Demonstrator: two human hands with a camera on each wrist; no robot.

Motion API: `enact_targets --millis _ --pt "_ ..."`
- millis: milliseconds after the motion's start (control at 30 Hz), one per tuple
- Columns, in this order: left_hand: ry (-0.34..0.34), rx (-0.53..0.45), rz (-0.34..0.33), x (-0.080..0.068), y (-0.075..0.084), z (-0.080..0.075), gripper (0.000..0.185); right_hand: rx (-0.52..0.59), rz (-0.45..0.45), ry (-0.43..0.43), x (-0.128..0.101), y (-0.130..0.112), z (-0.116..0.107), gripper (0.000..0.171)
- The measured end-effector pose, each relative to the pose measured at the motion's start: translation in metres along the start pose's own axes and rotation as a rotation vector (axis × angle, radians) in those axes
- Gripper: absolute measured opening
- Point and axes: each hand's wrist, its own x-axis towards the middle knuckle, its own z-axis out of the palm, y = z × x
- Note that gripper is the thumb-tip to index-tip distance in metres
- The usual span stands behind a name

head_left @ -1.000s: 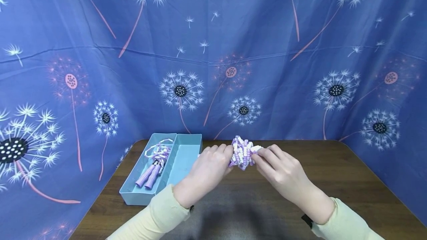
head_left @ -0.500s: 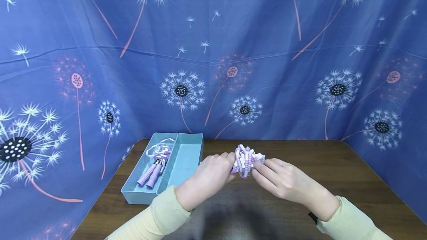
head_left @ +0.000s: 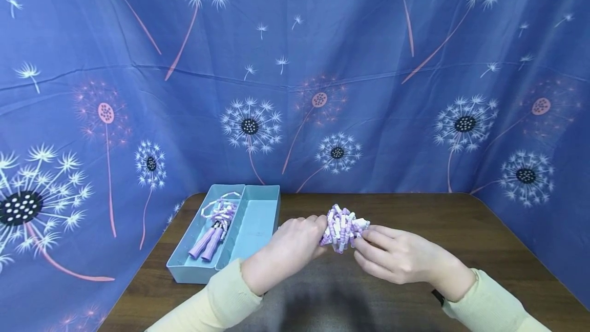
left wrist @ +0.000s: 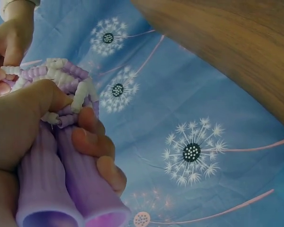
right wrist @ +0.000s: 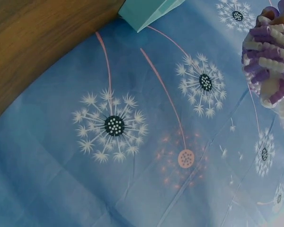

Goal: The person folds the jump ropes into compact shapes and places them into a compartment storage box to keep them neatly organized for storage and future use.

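A jump rope (head_left: 341, 228) with purple and white beads is bunched into a tight bundle, held up above the table. My left hand (head_left: 297, 245) grips it from the left. In the left wrist view, the fingers of that hand (left wrist: 87, 142) curl round its two purple handles (left wrist: 83, 182), hollow ends towards the camera. At the bundle's right side, my right hand (head_left: 401, 255) pinches a short white-beaded bit of the rope between thumb and fingers. The right wrist view catches only the wound beads (right wrist: 270, 59) at its right edge.
A light blue two-part box (head_left: 221, 273) stands at the table's left side. Another purple and white beaded jump rope (head_left: 212, 237) lies in its left compartment. Behind the brown wooden table (head_left: 461, 240) hangs a blue dandelion-print cloth (head_left: 387, 132).
Both hands have lowered slightly with the beaded bundle, which has shifted a little right. My right hand has moved down and right along with it, still pinching the rope.
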Motion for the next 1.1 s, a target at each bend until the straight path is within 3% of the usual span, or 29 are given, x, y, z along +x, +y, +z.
enact_targets --millis 400,867,1100 --pt "0.097 0.073 -0.04 -0.006 -0.01 0.002 0.037 -0.015 0.097 -0.058 -0.003 -0.003 0.006 0.026" --pt "0.226 0.151 -0.213 -0.012 -0.042 0.014 0.043 0.013 0.246 -0.001 0.009 -0.016 0.028 0.023" --pt "0.217 0.158 -0.301 -0.011 -0.06 0.028 0.044 0.047 0.319 0.005 0.012 -0.031 0.057 0.022"
